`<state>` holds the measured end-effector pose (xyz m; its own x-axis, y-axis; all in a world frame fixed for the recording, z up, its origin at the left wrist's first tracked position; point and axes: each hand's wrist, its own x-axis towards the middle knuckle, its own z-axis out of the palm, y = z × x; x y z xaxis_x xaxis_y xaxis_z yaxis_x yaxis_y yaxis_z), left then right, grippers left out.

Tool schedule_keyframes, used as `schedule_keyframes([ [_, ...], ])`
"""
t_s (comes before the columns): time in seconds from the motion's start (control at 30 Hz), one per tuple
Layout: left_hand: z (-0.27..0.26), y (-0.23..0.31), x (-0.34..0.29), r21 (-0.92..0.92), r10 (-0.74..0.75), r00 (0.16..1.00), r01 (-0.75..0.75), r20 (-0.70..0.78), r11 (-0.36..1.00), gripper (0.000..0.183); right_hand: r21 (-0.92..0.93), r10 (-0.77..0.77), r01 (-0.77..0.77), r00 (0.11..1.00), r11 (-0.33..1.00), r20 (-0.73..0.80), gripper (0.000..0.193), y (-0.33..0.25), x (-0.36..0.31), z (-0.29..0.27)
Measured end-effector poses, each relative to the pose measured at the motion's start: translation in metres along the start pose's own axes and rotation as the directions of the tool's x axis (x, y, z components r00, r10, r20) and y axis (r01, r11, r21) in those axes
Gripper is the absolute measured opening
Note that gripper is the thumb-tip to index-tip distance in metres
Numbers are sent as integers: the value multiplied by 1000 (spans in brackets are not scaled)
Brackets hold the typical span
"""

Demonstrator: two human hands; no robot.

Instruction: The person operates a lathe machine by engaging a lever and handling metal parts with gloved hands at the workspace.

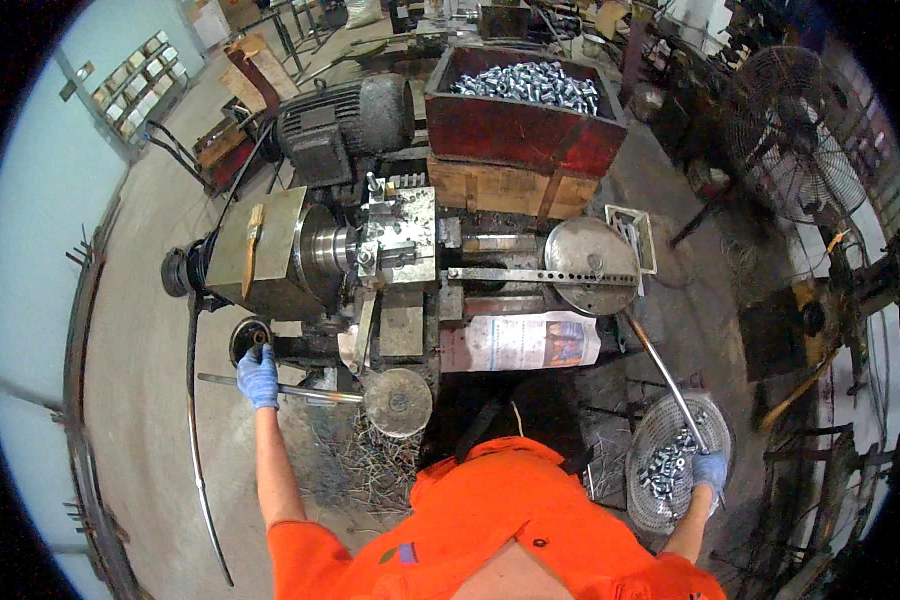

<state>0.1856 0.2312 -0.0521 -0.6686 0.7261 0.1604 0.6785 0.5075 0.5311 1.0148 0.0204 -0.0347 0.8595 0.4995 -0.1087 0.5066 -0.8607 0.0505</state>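
Observation:
My left hand [257, 379], in a blue glove, reaches to a small round dark cup [241, 345] at the left of the lathe. Its fingertips are drawn together at the cup's rim; what they pinch, if anything, is too small to make out. My right hand [710, 469], gloved too, is closed round the lower end of a long metal lever [660, 365]. This lever slopes down from beneath a round metal disc [578, 245] on the machine. Below that hand stands a round mesh basket [642, 510] with several shiny bolts [662, 472] in it.
A red bin [520, 135] heaped with bolts stands behind the lathe. A brush [252, 245] lies on the headstock, left of the tool block [402, 235]. A motor [340, 120] sits at the back. Metal shavings [365, 470] cover the floor in front; a fan [795, 135] stands right.

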Motion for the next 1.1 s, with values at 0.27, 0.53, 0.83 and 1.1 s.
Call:
schedule_keyframes([
  [0.27,-6,12,-3,92,32,999,-32,-1,995,31,-62,-281,274,931,960,-233,48,-134,-9,-1],
  [0.53,1,-6,-1,-15,-51,998,51,47,999,28,-279,-433,378,885,883,-170,40,-194,82,-34],
  [0.83,10,4,-15,-393,43,998,-56,-43,918,30,-347,-477,392,856,852,-202,61,-339,177,-53],
  [1.1,1,-111,-44,-796,-320,945,140,-69,588,27,-170,-664,646,686,744,-296,71,-292,96,-28],
])
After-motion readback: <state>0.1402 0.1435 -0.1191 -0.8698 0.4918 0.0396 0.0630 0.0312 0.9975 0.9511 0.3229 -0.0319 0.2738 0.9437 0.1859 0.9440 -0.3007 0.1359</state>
